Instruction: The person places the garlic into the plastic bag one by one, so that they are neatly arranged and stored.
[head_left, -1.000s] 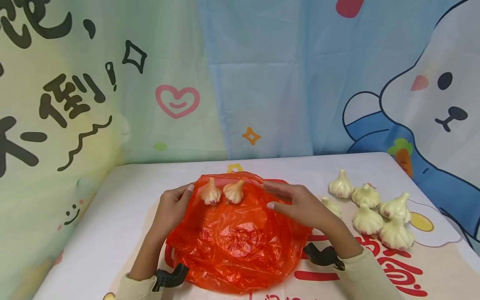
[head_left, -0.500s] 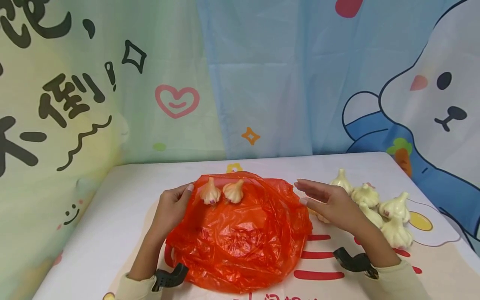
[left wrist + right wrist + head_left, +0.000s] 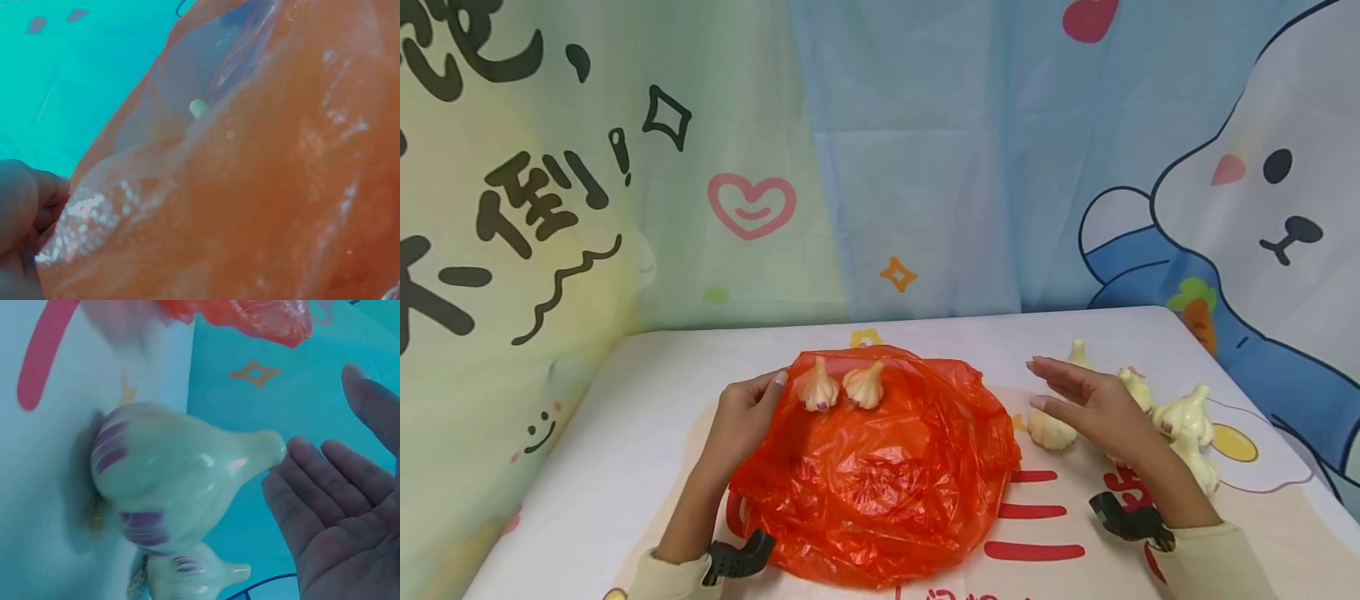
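So, note straight fingers [image 3: 1067, 373] on the right hand [image 3: 1101, 410], held close together with thumb apart, pinching nothing. Just beside the fingertips, find the nearest garlic bulb [image 3: 1049, 431], standing stem upward on the surface [image 3: 677, 367]; hard to tell, even from the right wrist view, whether touching. Best to curl round the broad, purple-streaked belly rather than tug at the slim stem, probably slippery with that shine. Across from there, see the left hand [image 3: 748, 417] pinching the edge of the orange-red plastic bag [image 3: 880, 483] between thumb and fingers; hold that edge steady, as thin and likely to slump. Near the bag's far edge, spot 2 more garlic bulbs [image 3: 817, 387], side by side; impossible to say whether inside the mouth or on top. Farther right, approach the loose garlic bulbs [image 3: 1183, 417] from above, to avoid toppling any.
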The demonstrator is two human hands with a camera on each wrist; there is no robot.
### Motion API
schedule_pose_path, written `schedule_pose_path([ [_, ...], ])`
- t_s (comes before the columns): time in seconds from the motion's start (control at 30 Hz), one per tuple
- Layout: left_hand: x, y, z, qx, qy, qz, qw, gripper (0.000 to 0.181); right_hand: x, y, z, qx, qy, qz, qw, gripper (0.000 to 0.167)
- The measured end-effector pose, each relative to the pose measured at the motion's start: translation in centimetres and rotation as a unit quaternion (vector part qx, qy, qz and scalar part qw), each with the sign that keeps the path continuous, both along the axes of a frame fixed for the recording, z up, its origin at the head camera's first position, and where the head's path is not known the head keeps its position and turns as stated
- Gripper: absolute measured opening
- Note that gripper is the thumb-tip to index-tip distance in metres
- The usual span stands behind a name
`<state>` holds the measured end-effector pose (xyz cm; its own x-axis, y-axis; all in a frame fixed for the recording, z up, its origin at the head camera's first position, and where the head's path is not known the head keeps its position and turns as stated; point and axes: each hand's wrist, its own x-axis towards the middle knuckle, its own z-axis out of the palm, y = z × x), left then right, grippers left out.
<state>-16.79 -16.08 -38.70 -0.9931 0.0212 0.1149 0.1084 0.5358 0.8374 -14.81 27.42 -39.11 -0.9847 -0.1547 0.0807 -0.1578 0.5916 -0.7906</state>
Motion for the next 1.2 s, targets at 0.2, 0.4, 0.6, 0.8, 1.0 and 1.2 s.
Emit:
schedule_pose_path([
  [0.2, -0.1, 0.1, 0.0, 0.007, -0.001, 0.0, 1.0, 0.045, -0.3, 0.6, -0.7, 0.022, -0.021, -0.006, 0.9995, 0.071],
  [0.4, -0.1, 0.1, 0.1, 0.006, 0.002, -0.003, 1.0, 0.045, -0.5, 0.9, -1.3, 0.048, -0.035, -0.009, 0.9982, 0.07],
  [0.6, 0.0, 0.1, 0.1, 0.001, 0.004, -0.002, 1.0, 0.044, -0.8, 1.1, -2.0, 0.091, -0.029, 0.0, 0.9954, 0.063],
  [0.8, 0.0, 0.1, 0.1, 0.0, 0.005, -0.003, 1.0, 0.044, -1.0, 1.2, -2.6, 0.106, -0.005, -0.002, 0.9944, 0.04],
  [1.0, 0.0, 0.1, 0.1, -0.001, 0.008, -0.004, 1.0, 0.044, -1.0, 1.0, -2.8, 0.116, 0.001, -0.007, 0.9932, 0.03],
  [1.2, 0.1, 0.1, 0.1, -0.001, 0.01, -0.007, 0.9999, 0.043, -1.0, 0.9, -2.7, 0.122, -0.002, -0.021, 0.9923, 0.029],
])
